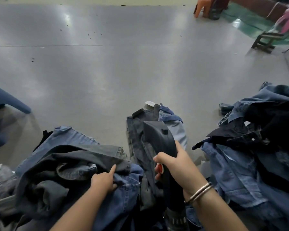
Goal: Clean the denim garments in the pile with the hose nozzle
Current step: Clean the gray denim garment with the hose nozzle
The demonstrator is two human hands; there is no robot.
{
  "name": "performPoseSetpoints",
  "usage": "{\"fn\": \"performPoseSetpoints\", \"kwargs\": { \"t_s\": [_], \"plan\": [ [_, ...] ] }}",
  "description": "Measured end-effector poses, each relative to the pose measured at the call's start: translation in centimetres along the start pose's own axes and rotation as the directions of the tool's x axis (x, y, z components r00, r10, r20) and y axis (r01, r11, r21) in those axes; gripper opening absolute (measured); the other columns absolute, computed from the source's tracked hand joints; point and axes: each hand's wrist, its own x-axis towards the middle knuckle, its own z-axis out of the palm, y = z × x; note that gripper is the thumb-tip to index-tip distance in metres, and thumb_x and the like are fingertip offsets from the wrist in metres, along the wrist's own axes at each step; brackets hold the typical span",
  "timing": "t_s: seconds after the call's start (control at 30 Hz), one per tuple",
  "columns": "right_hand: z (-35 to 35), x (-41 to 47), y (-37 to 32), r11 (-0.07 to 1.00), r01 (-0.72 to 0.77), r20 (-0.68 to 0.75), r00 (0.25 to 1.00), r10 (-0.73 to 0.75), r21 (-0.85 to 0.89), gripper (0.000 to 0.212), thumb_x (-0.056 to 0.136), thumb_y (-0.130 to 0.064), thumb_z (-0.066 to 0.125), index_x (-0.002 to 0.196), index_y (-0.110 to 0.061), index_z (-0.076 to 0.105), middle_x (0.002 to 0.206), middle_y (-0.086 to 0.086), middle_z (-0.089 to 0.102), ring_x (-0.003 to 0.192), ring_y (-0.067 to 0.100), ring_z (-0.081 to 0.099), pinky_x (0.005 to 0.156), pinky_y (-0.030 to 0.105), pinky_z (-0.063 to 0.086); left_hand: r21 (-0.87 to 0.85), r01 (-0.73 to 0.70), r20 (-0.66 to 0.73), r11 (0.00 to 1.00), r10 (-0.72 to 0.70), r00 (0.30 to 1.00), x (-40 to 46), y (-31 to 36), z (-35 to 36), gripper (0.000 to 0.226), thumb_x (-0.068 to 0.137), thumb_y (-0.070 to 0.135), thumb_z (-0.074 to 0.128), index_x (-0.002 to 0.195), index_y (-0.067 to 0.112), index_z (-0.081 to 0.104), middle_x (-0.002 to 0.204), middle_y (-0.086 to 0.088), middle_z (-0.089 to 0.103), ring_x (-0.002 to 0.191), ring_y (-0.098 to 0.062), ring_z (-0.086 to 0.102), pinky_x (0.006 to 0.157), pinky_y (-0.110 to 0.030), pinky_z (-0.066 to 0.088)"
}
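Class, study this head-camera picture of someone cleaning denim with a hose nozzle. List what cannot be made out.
- Head view: the hose nozzle mouth faces away; the right hand hides its grip.
- The hose below runs off the bottom edge.
- The left hand rests on the denim pile; garments underneath are hidden.
- The stools at the top right are blurred and cut off.

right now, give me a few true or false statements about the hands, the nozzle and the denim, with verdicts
1. The right hand grips the dark hose nozzle. True.
2. The left hand is lifted clear of the clothes. False: it rests on the denim pile, index finger stretched out.
3. The nozzle's wide end points down at the person's lap. False: it points away, over the garment lying ahead.
4. Bangles sit on the right wrist. True.
5. Another heap of denim lies to the right. True.
6. The red button is at the nozzle's tip. False: it is by the gripping fingers.
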Motion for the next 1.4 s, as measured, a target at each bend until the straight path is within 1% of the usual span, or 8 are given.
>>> {"fn": "performPoseSetpoints", "kwargs": {
  "t_s": [0.17,0.3,0.43,0.67,0.77,0.93,1.13,1.4],
  "plan": [
    [0.5,-0.1,0.2,1.0,0.006,0.005,1.0,-0.006,-0.028,0.026,0.081,0.008,0.055,0.101,-0.009,0.054,0.058,0.008,0.05,0.045,0.016,0.048,0.046,0.029,0.046,0.082,-0.16,-0.547,0.984,0.179,0.818,2.0,0.1,-2.4,0.043,0.076,0.032,0.048,0.114,0.017,0.063,0.128,-0.014,0.054,0.114,-0.032,0.052,0.093,-0.044,0.045],
    [0.7,-0.1,0.5,0.998,0.004,0.008,1.0,-0.004,-0.059,0.025,0.082,0.007,0.055,0.101,-0.009,0.054,0.059,0.009,0.05,0.049,0.019,0.048,0.046,0.029,0.045,0.086,-0.061,-0.188,0.994,0.077,0.979,4.4,0.2,-3.4,0.088,0.083,0.044,0.057,0.151,0.023,0.005,0.145,-0.006,0.042,0.134,-0.023,0.038,0.112,-0.043,0.018],
    [0.9,0.5,0.6,0.998,-0.01,-0.015,1.0,0.009,-0.062,0.024,0.081,0.006,0.055,0.1,-0.008,0.053,0.055,0.008,0.05,0.045,0.018,0.047,0.045,0.027,0.045,-0.324,-0.039,-0.15,0.945,-0.011,0.989,3.9,-0.1,-3.1,0.045,0.087,0.018,0.047,0.132,0.022,0.049,0.133,-0.006,0.058,0.121,-0.025,0.053,0.103,-0.036,0.037],
    [-1.4,-0.4,-0.5,0.998,0.027,-0.074,0.997,-0.022,0.057,0.019,0.072,-0.005,0.066,0.087,-0.008,0.054,0.049,0.006,0.052,0.046,0.022,0.051,0.052,0.035,0.047,-0.757,-0.653,-0.64,-0.038,-0.161,0.751,-4.2,-4.9,-17.1,0.041,0.076,-0.011,0.051,0.082,0.026,0.066,0.071,0.013,0.069,0.066,-0.002,0.061,0.066,-0.017,0.05],
    [-2.4,-0.8,-1.0,0.988,0.041,-0.113,0.993,-0.023,0.152,0.012,0.08,0.002,0.059,0.088,-0.004,0.052,0.047,0.006,0.05,0.041,0.017,0.051,0.045,0.033,0.049,-0.625,-0.669,-0.61,0.402,0.284,0.74,-8.3,-7.5,-13.5,0.037,0.069,0.007,0.059,0.098,0.029,0.062,0.088,0.02,0.07,0.081,0.007,0.061,0.075,-0.011,0.048],
    [-2.1,-1.4,-0.3,0.992,0.025,-0.058,0.998,-0.018,0.124,0.013,0.083,0.006,0.055,0.084,-0.006,0.051,0.046,0.006,0.049,0.041,0.017,0.05,0.042,0.03,0.048,-0.008,-0.378,0.571,0.926,0.314,0.758,-10.1,-5.8,0.0,0.046,0.092,0.029,0.057,0.132,0.008,0.054,0.132,-0.013,0.058,0.115,-0.025,0.056,0.102,-0.034,0.04],
    [-1.4,-1.0,0.9,0.999,0.02,-0.042,0.999,-0.019,0.034,0.02,0.081,0.004,0.06,0.094,-0.01,0.054,0.049,0.006,0.052,0.046,0.02,0.051,0.056,0.039,0.047,-0.421,-0.168,-0.282,0.891,0.047,0.958,-7.3,-0.4,0.6,0.016,0.088,0.042,0.051,0.085,0.026,0.047,0.102,0.003,0.062,0.1,-0.02,0.06,0.076,-0.032,0.047],
    [-1.2,-0.1,1.1,0.999,0.029,-0.042,0.999,-0.028,0.016,0.02,0.081,0.003,0.06,0.094,-0.011,0.054,0.048,0.001,0.051,0.046,0.017,0.051,0.058,0.04,0.047,-0.197,-0.017,-0.249,0.98,-0.033,0.968,-6.1,2.3,4.6,0.047,0.061,0.046,0.076,0.091,0.014,0.058,0.092,-0.004,0.059,0.081,-0.024,0.063,0.058,-0.03,0.052]
  ]
}}
